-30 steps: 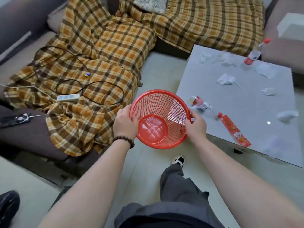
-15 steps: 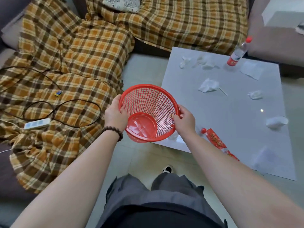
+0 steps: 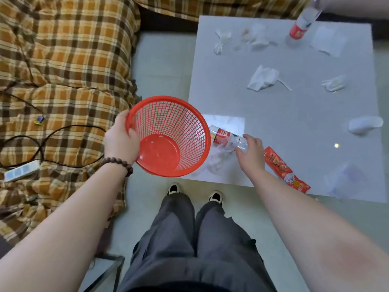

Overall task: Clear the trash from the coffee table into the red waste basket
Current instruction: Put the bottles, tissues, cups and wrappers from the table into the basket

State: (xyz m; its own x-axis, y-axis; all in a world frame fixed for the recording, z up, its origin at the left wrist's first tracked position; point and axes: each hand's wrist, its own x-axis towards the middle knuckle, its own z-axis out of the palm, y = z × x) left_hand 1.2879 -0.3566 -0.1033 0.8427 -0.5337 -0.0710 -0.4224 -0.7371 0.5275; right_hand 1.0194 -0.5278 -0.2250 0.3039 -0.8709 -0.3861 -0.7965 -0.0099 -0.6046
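My left hand (image 3: 121, 142) grips the rim of the red mesh waste basket (image 3: 168, 135), which is tilted, empty, and held at the coffee table's (image 3: 294, 114) near-left corner. My right hand (image 3: 251, 153) hovers open with spread fingers over a crushed clear bottle with a red label (image 3: 226, 137) lying on the table beside the basket, touching or almost touching it. A red snack wrapper (image 3: 284, 169) lies just right of that hand. Several crumpled white tissues (image 3: 262, 77) are scattered across the table. An upright bottle (image 3: 303, 22) stands at the far edge.
A sofa with an orange plaid blanket (image 3: 63, 60) fills the left side, carrying a black cable and a white power strip (image 3: 21, 170). My legs and shoes (image 3: 194, 192) stand on the pale floor just before the table's near edge.
My right hand has let go of the basket rim and moved right onto the table toward the crushed bottle. The left hand alone now holds the basket. The view has shifted closer over the table.
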